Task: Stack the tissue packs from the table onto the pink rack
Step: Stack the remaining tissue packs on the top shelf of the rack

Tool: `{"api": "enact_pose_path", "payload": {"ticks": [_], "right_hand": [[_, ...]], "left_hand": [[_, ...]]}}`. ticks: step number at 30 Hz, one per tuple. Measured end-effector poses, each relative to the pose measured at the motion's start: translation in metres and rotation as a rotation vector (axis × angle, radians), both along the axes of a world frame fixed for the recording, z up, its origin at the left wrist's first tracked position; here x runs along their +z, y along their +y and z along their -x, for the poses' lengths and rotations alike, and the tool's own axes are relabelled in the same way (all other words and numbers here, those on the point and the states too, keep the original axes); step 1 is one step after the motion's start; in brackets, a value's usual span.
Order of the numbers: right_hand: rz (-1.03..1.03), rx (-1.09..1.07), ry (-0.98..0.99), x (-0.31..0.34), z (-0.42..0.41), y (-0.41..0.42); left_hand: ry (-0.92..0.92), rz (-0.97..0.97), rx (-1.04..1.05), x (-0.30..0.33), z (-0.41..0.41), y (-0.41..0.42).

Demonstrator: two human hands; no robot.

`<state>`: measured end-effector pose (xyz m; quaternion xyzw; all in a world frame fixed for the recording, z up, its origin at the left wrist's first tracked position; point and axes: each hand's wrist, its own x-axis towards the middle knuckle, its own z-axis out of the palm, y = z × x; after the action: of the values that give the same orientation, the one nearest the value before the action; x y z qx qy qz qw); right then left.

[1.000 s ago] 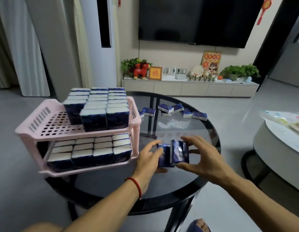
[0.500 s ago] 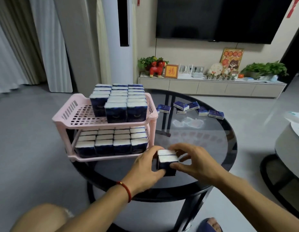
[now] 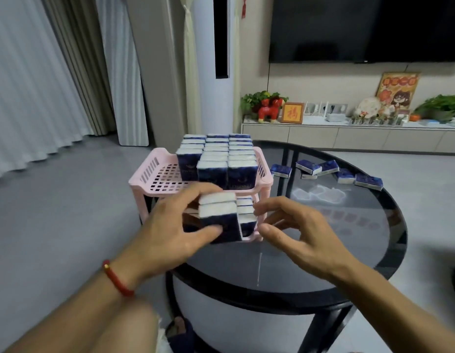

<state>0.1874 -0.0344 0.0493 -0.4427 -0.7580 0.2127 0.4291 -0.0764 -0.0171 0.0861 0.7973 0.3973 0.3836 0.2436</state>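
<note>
Two tissue packs gripped in left hand, right hand just beside

floor: grey | curtains left | TV above low cabinet

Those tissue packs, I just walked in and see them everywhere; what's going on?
A person is loading them onto the pink rack. The left hand grips two upright tissue packs in front of the rack; the right hand hovers open beside them. Both tiers already hold rows of packs. A few loose packs lie across the glass table.
</note>
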Motion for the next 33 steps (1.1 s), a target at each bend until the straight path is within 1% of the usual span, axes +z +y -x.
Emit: {"api": "enact_pose_path", "payload": {"ticks": [2,3,6,8,11,14,20,23,26,30,33], "right_hand": [[-0.010,-0.014,-0.009,-0.001,0.006,0.003],[-0.014,-0.018,-0.017,-0.002,0.009,0.005],[-0.034,-0.037,-0.039,-0.003,0.014,0.008],[-0.054,-0.050,-0.042,-0.004,0.015,0.009],[-0.074,-0.077,-0.032,-0.007,0.014,0.011],[-0.090,-0.097,-0.033,-0.009,0.012,0.013],[-0.120,-0.097,-0.073,-0.011,0.013,0.016],[-0.146,-0.097,-0.108,-0.012,0.015,0.017],[-0.199,-0.129,-0.098,-0.013,0.017,0.019],[-0.239,-0.154,-0.060,-0.014,0.018,0.024],[-0.231,-0.146,-0.068,-0.015,0.018,0.026]], "left_hand": [[-0.069,0.010,0.044,0.025,0.025,0.009],[-0.071,-0.006,0.076,0.037,0.035,0.015],[0.049,-0.037,0.157,0.060,0.058,0.041],[0.136,-0.020,0.163,0.065,0.063,0.060],[0.229,0.036,0.169,0.058,0.062,0.087],[0.260,0.063,0.167,0.046,0.053,0.106],[0.262,-0.015,0.211,0.030,0.032,0.111],[0.323,-0.012,0.199,0.031,0.031,0.109],[0.422,-0.028,0.201,0.033,0.032,0.111],[0.421,-0.065,0.227,0.033,0.029,0.113],[0.476,-0.061,0.219,0.036,0.029,0.112]]}}
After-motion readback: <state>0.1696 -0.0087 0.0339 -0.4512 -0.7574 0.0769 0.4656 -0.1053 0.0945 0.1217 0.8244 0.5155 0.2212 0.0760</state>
